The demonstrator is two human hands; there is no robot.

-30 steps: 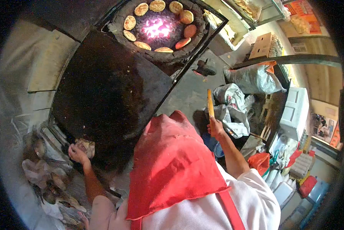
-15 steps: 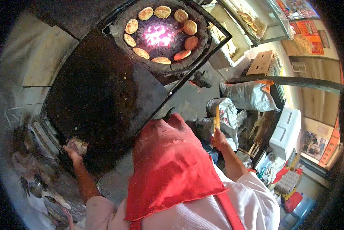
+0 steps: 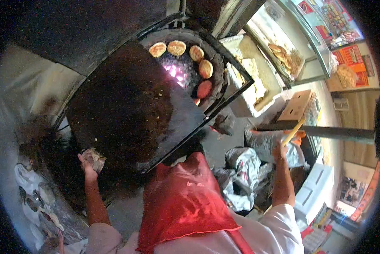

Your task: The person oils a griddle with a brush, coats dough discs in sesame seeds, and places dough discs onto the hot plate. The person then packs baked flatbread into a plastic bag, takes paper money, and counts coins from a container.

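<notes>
My left hand grips a crumpled cloth-like wad at the lower-left corner of a dark flat plate. The plate lies partly over a round clay oven, hiding its lower left. Round flatbreads line the oven's visible inner wall around glowing coals. Out to the right, my right hand is closed around a yellowish wooden stick, which points up and to the right above the grey sacks.
Beyond the oven stand a white foam box and a glass case with breads. Sacks lie on the floor at right, near a white box. A metal frame edge borders the oven. Part of another person's arm shows lower left.
The dark plate has slid up and right over part of the oven, with my left hand at its corner. My right hand has moved right and its stick now tilts right. The view has shifted.
</notes>
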